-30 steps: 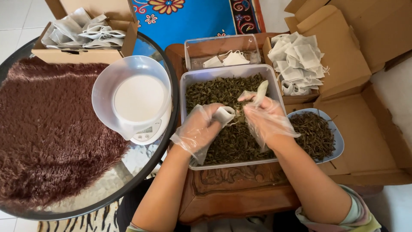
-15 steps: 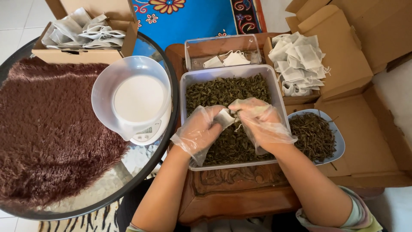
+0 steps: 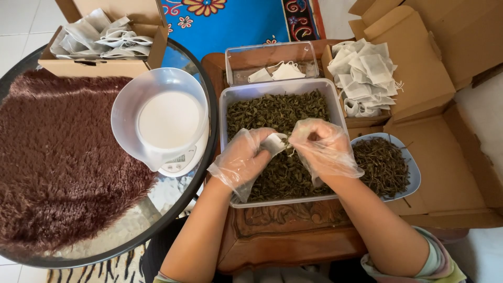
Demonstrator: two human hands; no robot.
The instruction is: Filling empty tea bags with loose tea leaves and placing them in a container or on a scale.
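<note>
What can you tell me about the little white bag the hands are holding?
The little white bag is a small pouch that looks like thin filter paper, with its open end toward the right. The gloved left hand grips it, and the gloved right hand pinches at its mouth. It sits just above the dried green leaves in the big clear tray. Most of it is hidden.

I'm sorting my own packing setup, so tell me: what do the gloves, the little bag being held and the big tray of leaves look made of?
The gloves on the left hand and right hand look like thin clear plastic film: loose, wrinkled, see-through. The small white bag seems to be matte filter paper or non-woven fabric; which is unclear. The big tray looks like translucent rigid plastic with smooth frosted walls.
</note>
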